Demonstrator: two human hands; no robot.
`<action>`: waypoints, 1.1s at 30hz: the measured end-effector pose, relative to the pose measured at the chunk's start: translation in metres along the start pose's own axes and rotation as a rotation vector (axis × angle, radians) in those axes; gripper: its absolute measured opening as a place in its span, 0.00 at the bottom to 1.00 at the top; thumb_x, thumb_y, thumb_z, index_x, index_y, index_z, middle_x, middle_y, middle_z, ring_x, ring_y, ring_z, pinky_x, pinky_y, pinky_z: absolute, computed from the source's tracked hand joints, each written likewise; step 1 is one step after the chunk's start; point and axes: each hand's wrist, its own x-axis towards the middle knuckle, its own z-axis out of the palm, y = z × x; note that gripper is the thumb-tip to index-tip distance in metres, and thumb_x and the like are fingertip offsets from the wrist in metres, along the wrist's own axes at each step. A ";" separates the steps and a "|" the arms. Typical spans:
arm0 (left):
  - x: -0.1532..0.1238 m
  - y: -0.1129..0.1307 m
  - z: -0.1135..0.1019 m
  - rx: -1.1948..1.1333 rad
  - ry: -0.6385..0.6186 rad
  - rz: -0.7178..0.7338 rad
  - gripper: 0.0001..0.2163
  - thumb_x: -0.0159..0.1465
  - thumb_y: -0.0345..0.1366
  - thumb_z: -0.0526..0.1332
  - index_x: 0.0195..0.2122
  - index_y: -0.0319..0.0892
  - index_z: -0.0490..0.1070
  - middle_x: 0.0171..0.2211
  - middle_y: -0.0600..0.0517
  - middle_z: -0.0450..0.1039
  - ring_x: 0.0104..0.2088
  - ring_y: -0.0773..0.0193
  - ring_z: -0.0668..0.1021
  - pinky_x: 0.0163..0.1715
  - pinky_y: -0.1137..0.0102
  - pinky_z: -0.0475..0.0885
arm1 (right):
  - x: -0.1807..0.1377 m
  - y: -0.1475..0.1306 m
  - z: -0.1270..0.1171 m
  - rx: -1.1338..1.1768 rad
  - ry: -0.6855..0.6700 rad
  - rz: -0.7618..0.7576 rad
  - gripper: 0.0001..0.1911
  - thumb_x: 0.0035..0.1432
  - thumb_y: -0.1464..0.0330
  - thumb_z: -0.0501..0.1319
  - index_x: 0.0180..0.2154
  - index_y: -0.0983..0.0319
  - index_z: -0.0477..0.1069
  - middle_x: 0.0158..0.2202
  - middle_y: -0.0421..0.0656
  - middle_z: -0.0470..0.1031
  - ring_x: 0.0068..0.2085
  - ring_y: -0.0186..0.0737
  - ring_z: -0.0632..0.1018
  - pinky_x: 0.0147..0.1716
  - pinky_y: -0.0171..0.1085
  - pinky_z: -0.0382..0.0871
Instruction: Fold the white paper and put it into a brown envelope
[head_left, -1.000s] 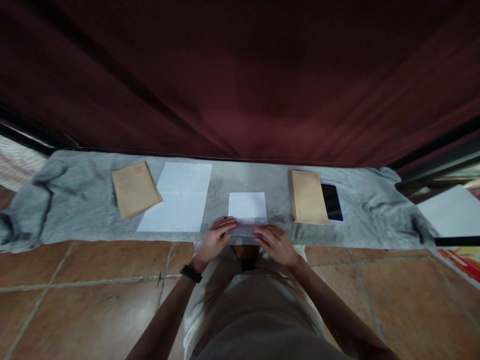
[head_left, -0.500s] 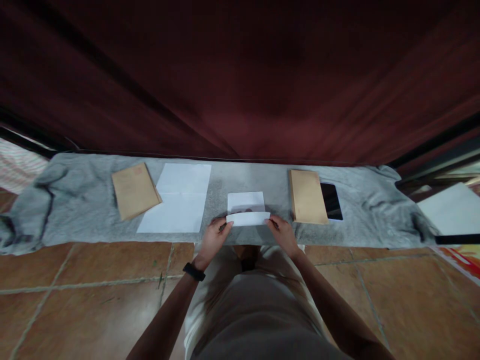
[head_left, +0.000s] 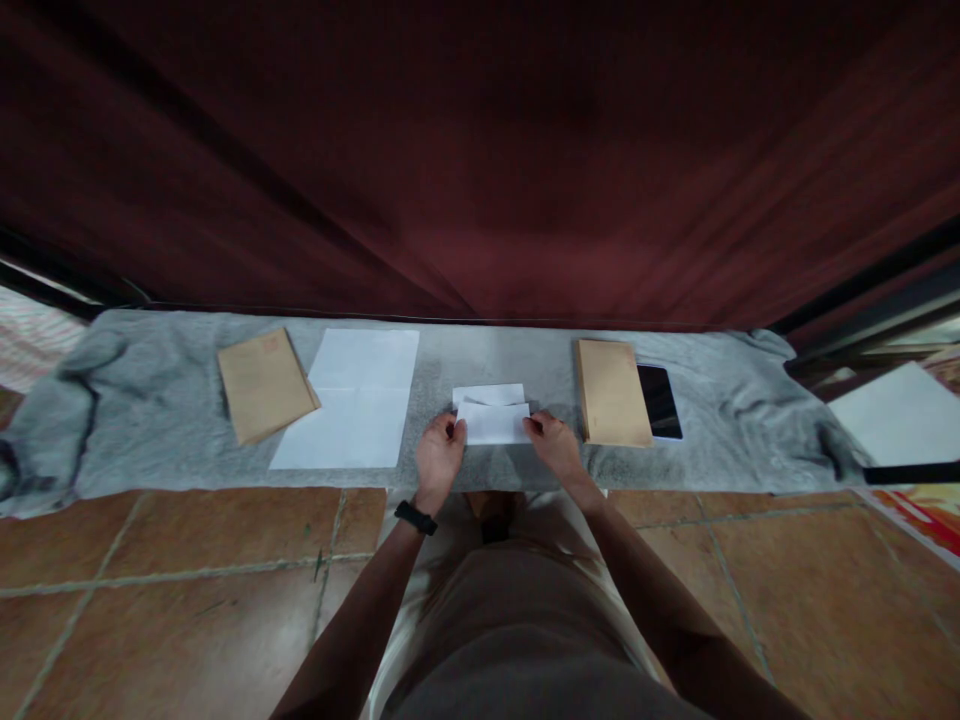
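A white sheet of paper, partly folded, is held at its two ends in front of me. My left hand pinches its left end; a dark band is on that wrist. At the right end, my right hand grips it between thumb and fingers. The near part of the sheet is turned up and stands in front of its far part, which lies on the grey cloth. Whether the far part is the same sheet throughout is hard to see behind the raised flap.
Left on the cloth are a brown envelope stack and creased white sheets partly under it. To the right, a thicker stack of brown envelopes lies beside a dark-screened tablet. A dark red curtain hangs behind.
Both hands have moved slightly away from me with the near flap of paper. More of its face shows now, and it covers more of the far part.
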 end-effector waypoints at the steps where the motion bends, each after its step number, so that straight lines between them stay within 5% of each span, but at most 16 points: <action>1: 0.001 0.003 -0.001 0.032 -0.006 -0.012 0.10 0.70 0.40 0.56 0.39 0.43 0.76 0.34 0.48 0.80 0.35 0.60 0.80 0.34 0.70 0.68 | 0.002 -0.001 -0.001 -0.008 -0.006 0.004 0.14 0.72 0.60 0.56 0.44 0.57 0.79 0.42 0.45 0.85 0.43 0.43 0.84 0.39 0.32 0.70; 13: 0.018 0.022 -0.009 0.291 -0.116 -0.131 0.14 0.71 0.43 0.55 0.46 0.45 0.78 0.39 0.44 0.83 0.39 0.53 0.83 0.34 0.67 0.70 | 0.020 -0.011 -0.002 -0.089 -0.027 0.095 0.19 0.72 0.55 0.54 0.44 0.57 0.80 0.41 0.48 0.84 0.43 0.46 0.85 0.40 0.36 0.73; 33: 0.024 0.028 -0.003 0.503 -0.074 -0.074 0.18 0.74 0.44 0.49 0.52 0.42 0.74 0.38 0.41 0.83 0.41 0.52 0.84 0.38 0.65 0.73 | 0.032 -0.019 0.005 -0.210 0.046 0.074 0.22 0.74 0.56 0.52 0.45 0.64 0.78 0.39 0.56 0.82 0.40 0.47 0.84 0.41 0.39 0.73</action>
